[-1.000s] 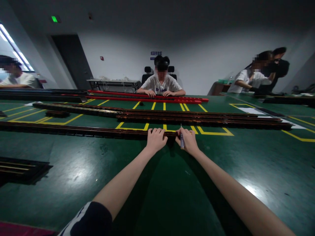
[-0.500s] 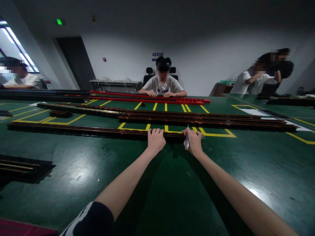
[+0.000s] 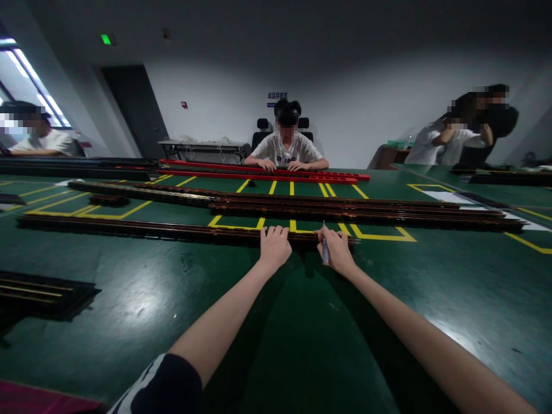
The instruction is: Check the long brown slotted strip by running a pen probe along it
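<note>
Head view: long dark slender rail (image 3: 172, 232)

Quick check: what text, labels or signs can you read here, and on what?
Nothing reads clearly.
Blue wall sign: characters too small to read.
Green ceiling sign: lit, no legible text.
Red wall plate: too small.
Shirt print of the person opposite: blurred.
No markings show on the pen in the right hand or the rail under the left hand.
</note>
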